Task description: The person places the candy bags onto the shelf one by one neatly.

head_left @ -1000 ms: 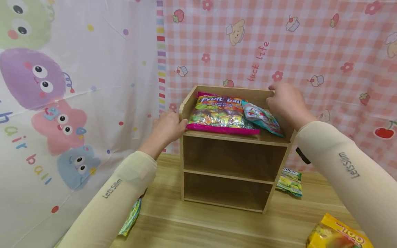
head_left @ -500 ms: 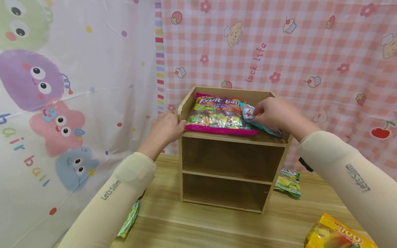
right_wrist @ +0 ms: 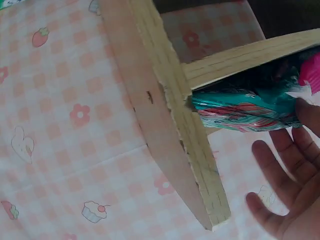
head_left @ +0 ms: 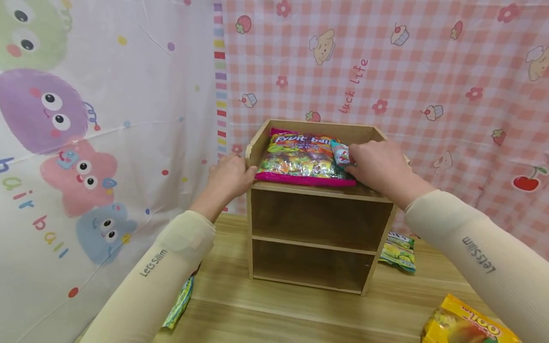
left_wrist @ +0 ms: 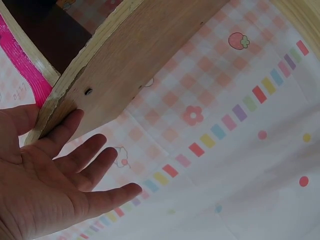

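The right hand [head_left: 381,164] is pinching the teal packet [head_left: 340,153], the thumb pressing one face and fingers sitting against the other; the gap is narrow, filled by thin, crinkling film. The outer fingers are spreading loosely in the right wrist view. That packet, glossy and printed red and white, is sitting in the top tier of the wooden shelf [head_left: 317,191], at the right end, overlapping the edge of the Fruit ball bag [head_left: 300,159]. Whether it is resting fully on the board, I can't tell.

Over on the other side, the left hand [head_left: 231,176] is gripping the shelf's side panel, thumb inside, index finger outside, the other fingers fanning out free. The panel's cut edge is looking rough and pale, its flat face smooth and brown with a small dark hole.

The Fruit ball bag is lying flat and plump, its clear plastic gleaming, a magenta strip running along the front. Behind, a pink checked cloth [head_left: 300,57] is hanging in soft folds.
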The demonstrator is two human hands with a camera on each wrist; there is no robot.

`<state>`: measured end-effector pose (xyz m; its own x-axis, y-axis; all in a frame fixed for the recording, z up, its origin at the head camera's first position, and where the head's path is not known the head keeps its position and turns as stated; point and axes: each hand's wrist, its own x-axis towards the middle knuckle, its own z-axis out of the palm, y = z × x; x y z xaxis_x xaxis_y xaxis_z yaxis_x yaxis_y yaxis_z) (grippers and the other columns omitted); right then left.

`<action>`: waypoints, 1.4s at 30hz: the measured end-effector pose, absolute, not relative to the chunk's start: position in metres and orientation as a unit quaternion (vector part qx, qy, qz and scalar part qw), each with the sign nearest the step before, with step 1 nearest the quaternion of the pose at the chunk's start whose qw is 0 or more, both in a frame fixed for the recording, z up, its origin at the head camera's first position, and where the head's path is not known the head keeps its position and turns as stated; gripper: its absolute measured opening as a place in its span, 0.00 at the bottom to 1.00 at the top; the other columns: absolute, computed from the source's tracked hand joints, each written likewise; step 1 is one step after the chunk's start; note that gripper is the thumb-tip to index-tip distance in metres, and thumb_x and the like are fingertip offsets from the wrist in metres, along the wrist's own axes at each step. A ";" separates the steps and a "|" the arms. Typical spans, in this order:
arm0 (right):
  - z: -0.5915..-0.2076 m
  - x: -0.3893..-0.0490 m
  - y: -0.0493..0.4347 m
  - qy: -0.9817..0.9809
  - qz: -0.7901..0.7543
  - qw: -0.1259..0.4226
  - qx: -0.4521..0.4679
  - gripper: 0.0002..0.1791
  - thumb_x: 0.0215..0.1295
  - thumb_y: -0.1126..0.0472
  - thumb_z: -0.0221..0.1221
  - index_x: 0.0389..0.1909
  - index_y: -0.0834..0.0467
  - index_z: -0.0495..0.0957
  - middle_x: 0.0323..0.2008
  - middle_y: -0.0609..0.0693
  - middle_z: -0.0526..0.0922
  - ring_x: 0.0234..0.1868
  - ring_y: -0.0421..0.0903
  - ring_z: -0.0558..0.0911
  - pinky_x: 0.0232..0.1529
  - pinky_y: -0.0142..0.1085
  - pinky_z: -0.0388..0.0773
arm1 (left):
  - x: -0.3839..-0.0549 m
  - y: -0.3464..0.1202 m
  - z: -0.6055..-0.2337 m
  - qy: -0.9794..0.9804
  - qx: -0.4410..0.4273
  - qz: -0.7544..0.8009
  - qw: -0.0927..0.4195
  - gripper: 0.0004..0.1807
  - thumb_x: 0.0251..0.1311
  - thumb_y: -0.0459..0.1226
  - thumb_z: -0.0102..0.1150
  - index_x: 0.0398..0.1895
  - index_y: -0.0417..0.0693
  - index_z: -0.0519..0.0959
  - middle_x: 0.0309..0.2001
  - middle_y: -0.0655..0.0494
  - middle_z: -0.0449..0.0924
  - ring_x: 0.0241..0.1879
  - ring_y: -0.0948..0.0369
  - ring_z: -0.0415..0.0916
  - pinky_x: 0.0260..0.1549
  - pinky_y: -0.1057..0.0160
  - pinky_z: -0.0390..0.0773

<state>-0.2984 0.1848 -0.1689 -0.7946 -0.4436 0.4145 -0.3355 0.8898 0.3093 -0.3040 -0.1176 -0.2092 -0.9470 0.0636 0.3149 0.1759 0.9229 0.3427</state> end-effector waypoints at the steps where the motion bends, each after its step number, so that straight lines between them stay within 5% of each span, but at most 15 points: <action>1: -0.170 -0.299 0.184 -0.936 -0.120 0.250 0.215 0.14 0.63 0.52 0.66 0.26 0.57 0.76 0.19 0.50 0.80 0.25 0.51 0.81 0.37 0.54 0.75 | -0.304 -0.118 -0.209 -0.969 -0.062 -0.187 0.150 0.21 0.71 0.48 0.45 0.36 0.39 0.79 0.46 0.44 0.75 0.49 0.46 0.71 0.58 0.36 0.63; 5: -0.174 -0.300 0.184 -0.933 -0.115 0.248 0.236 0.10 0.66 0.57 0.62 0.29 0.59 0.78 0.22 0.54 0.83 0.28 0.54 0.83 0.46 0.55 0.73 | -0.304 -0.118 -0.209 -0.969 -0.061 -0.187 0.151 0.21 0.71 0.48 0.45 0.36 0.40 0.79 0.45 0.44 0.75 0.48 0.46 0.71 0.57 0.36 0.63; 10: -0.170 -0.299 0.191 -0.958 0.011 0.191 0.212 0.12 0.68 0.64 0.55 0.46 0.61 0.84 0.37 0.57 0.87 0.30 0.51 0.79 0.37 0.49 0.75 | -0.304 -0.118 -0.208 -0.969 -0.064 -0.180 0.158 0.21 0.70 0.48 0.44 0.34 0.39 0.79 0.44 0.44 0.76 0.47 0.46 0.71 0.54 0.37 0.66; 14: -0.166 -0.299 0.195 -0.960 0.088 0.192 0.182 0.13 0.68 0.66 0.54 0.48 0.63 0.84 0.44 0.60 0.85 0.38 0.55 0.80 0.44 0.52 0.76 | -0.306 -0.119 -0.209 -0.969 -0.065 -0.176 0.163 0.21 0.70 0.48 0.44 0.33 0.40 0.79 0.43 0.44 0.76 0.46 0.46 0.72 0.52 0.39 0.67; 19: -0.173 -0.304 0.193 -0.963 0.070 0.199 0.170 0.11 0.66 0.65 0.57 0.42 0.63 0.86 0.42 0.62 0.86 0.41 0.57 0.82 0.47 0.54 0.77 | -0.307 -0.120 -0.210 -0.970 -0.064 -0.171 0.160 0.21 0.70 0.48 0.44 0.34 0.40 0.79 0.43 0.44 0.76 0.46 0.47 0.71 0.52 0.39 0.67; 28: -0.172 -0.302 0.192 -0.973 0.038 0.169 0.150 0.15 0.62 0.64 0.56 0.46 0.62 0.84 0.44 0.61 0.85 0.40 0.56 0.81 0.42 0.53 0.78 | -0.307 -0.118 -0.210 -0.971 -0.065 -0.164 0.159 0.21 0.70 0.48 0.44 0.33 0.41 0.78 0.41 0.44 0.76 0.44 0.47 0.72 0.50 0.41 0.68; 34: -0.160 -0.298 0.194 -0.978 -0.037 0.127 0.160 0.18 0.54 0.60 0.65 0.45 0.63 0.78 0.41 0.59 0.82 0.41 0.55 0.80 0.43 0.54 0.76 | -0.306 -0.117 -0.207 -0.971 -0.066 -0.166 0.161 0.21 0.71 0.48 0.45 0.32 0.41 0.78 0.41 0.45 0.76 0.44 0.47 0.72 0.50 0.41 0.68; 38: -0.172 -0.300 0.195 -0.961 -0.120 0.171 0.179 0.19 0.54 0.55 0.69 0.41 0.63 0.76 0.37 0.58 0.83 0.39 0.57 0.81 0.42 0.56 0.73 | -0.306 -0.118 -0.207 -0.971 -0.064 -0.165 0.160 0.21 0.71 0.48 0.45 0.33 0.41 0.78 0.42 0.44 0.76 0.45 0.47 0.72 0.52 0.40 0.67; 42: -0.180 -0.303 0.197 -0.937 -0.170 0.199 0.232 0.10 0.59 0.60 0.65 0.36 0.63 0.77 0.31 0.57 0.84 0.30 0.54 0.82 0.37 0.52 0.73 | -0.306 -0.118 -0.209 -0.971 -0.065 -0.165 0.159 0.21 0.71 0.48 0.45 0.33 0.41 0.78 0.43 0.43 0.76 0.45 0.46 0.72 0.54 0.39 0.66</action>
<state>-0.3025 0.1968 -0.1797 -0.8128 -0.5029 0.2941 -0.3675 0.8343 0.4110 -0.3060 -0.1184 -0.2092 -0.9410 0.0741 0.3302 0.1789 0.9371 0.2996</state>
